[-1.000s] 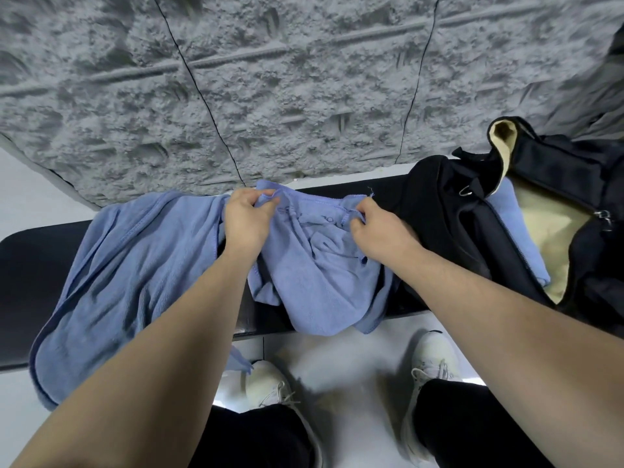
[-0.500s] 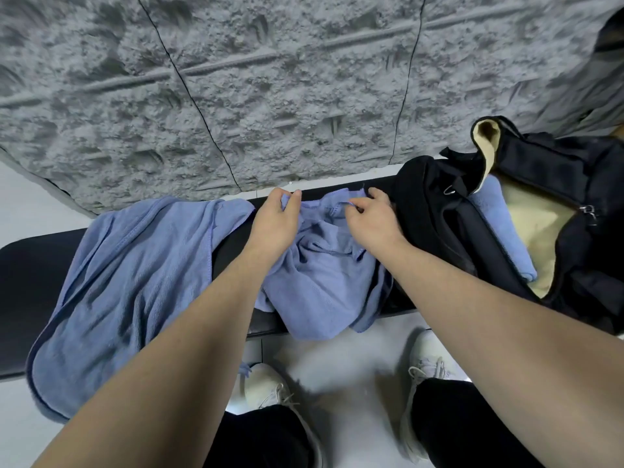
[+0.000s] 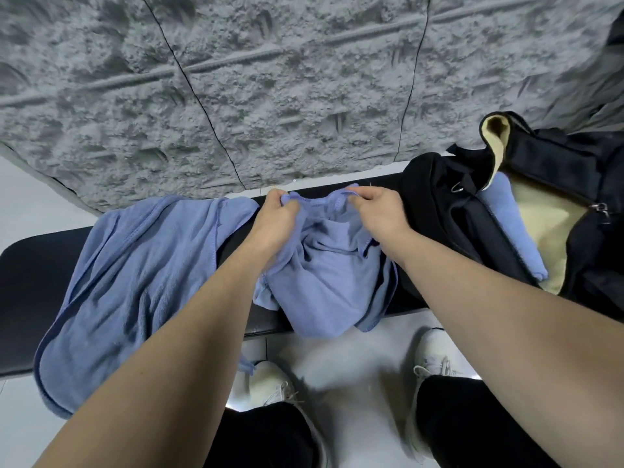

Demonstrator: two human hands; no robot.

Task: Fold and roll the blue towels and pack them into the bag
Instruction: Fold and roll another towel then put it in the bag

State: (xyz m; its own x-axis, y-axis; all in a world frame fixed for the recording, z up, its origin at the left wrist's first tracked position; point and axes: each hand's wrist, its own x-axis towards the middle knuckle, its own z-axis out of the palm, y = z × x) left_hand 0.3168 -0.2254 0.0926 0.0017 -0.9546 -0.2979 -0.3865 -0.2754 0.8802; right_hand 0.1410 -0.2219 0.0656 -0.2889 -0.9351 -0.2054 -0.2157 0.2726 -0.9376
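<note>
Standing beside the person, I see this.
bench [image 3: 27, 265]: black, long axis left to right.
bag [image 3: 557, 170]: open at the right end, one rolled towel [image 3: 510, 224] inside.
spread towel [image 3: 135, 282]: covers the left part, untouched.
held towel [image 3: 324, 282]: crumpled in the middle, hanging over the near edge.
left hand [image 3: 275, 219]: pinches its far hem.
right hand [image 3: 380, 214]: pinches the same hem, nearer the bag.
relation: cloth hangs toward the person; I judge the hem must be stretched sideways first.

The black bag [image 3: 449, 231] crowds the right; a spread towel [image 3: 135, 282] covers the bench's [image 3: 27, 265] left.
</note>
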